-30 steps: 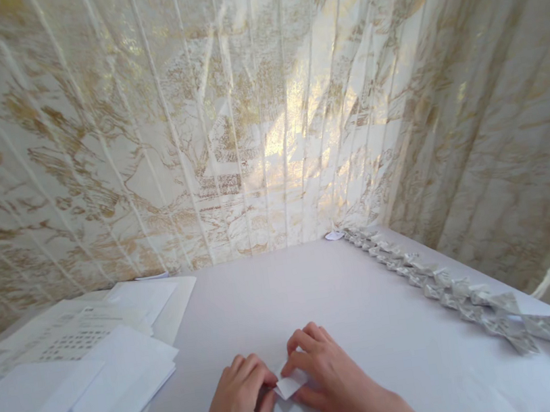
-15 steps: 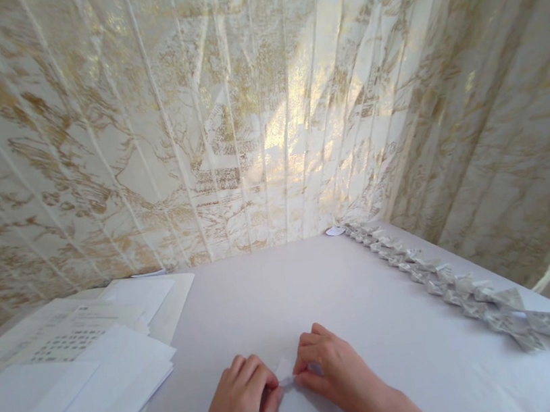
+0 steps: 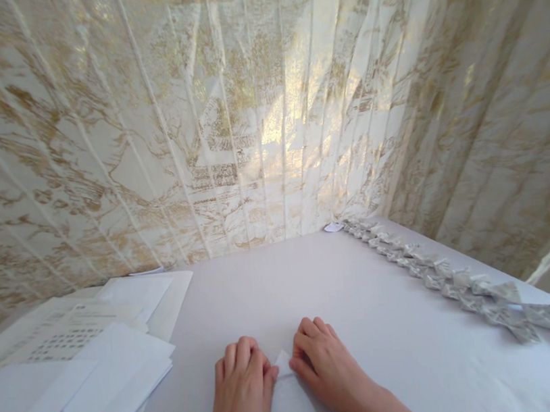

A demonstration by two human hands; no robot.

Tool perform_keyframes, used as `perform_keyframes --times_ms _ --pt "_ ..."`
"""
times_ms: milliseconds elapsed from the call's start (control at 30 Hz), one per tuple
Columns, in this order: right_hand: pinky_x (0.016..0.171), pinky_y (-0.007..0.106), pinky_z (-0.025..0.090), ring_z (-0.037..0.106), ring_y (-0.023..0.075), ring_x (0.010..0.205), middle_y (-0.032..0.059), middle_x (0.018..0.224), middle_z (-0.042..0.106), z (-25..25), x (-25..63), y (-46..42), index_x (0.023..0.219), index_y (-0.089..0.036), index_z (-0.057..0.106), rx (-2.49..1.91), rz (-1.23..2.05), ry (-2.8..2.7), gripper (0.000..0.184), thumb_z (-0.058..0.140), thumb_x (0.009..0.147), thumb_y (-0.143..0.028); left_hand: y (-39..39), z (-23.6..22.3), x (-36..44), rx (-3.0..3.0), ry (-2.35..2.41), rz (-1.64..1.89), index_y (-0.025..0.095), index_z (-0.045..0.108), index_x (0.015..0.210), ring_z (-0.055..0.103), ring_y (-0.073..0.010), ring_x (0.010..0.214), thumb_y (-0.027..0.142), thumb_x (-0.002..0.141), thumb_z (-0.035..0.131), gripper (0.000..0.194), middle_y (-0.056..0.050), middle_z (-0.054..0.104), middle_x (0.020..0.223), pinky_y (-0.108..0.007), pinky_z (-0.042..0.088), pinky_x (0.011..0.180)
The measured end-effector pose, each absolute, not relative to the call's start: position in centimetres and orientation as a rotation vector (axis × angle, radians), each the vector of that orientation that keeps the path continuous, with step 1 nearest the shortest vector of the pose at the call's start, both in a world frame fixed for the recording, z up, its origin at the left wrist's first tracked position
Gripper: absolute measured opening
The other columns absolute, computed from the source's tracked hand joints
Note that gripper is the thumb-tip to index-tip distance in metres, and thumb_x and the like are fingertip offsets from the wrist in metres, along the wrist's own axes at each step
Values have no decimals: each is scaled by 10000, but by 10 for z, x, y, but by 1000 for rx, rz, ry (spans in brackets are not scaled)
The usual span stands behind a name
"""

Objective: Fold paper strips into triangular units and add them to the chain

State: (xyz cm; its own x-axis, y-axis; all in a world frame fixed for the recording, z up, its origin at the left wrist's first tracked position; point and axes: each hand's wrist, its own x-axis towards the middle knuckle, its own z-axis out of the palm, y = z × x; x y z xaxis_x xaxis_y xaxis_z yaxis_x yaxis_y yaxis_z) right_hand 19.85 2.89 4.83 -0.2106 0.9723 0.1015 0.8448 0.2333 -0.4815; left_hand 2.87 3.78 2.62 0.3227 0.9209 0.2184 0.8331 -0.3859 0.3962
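A small piece of folded white paper (image 3: 283, 367) lies on the white table, its pointed tip facing away from me. My left hand (image 3: 242, 381) pinches its left edge between thumb and curled fingers. On the opposite edge, my right hand (image 3: 324, 361) pinches it in the same way, knuckles up. A crease runs across the paper between the two thumbs. The part nearest me is pale against the table, and its outline is hard to make out.
Stacked loose white sheets (image 3: 118, 364) and a printed page (image 3: 62, 335) cover the table's left side. A long row of folded grey paper pieces (image 3: 449, 280) runs along the right edge. Behind the table (image 3: 265, 282) hangs a patterned gold-and-white curtain (image 3: 222, 118).
Both hands have flattened over the paper and shifted slightly away from me. The fold between them now lies lower, with its pointed tip showing plainly.
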Motion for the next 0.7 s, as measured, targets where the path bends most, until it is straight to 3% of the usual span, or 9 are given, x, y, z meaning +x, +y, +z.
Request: perform_keyframes --times_ms 200,333,467,700 --pt "832 334 401 509 212 920 41 934 598 49 200 29 782 -177 616 -1657 463 -2147 134 572 883 -101 38 22 22 2409 1579 599 183 609 791 522 -263 932 173 931 415 240 -73 600 968 -439 391 814" --pt "833 327 403 507 207 919 35 939 596 49 202 29 783 -182 615 -1651 481 -2155 120 588 875 -110 36 21 16 2415 1551 596 221 603 793 530 -253 924 319 903 540 161 -36 600 937 -420 395 810" --pt "837 331 395 499 207 921 38 940 589 48 202 28 783 -182 608 -1650 471 -2157 134 564 876 -94 36 25 20 2422 1573 578 206 609 810 533 -249 933 210 877 568 78 -38 592 948 -422 385 829" --pt "834 342 380 483 213 908 43 940 572 46 199 28 763 -184 569 -1663 451 -2137 149 525 851 -72 38 30 29 2442 1612 553 183 634 844 519 -261 974 84 873 496 173 -65 584 999 -436 379 855"
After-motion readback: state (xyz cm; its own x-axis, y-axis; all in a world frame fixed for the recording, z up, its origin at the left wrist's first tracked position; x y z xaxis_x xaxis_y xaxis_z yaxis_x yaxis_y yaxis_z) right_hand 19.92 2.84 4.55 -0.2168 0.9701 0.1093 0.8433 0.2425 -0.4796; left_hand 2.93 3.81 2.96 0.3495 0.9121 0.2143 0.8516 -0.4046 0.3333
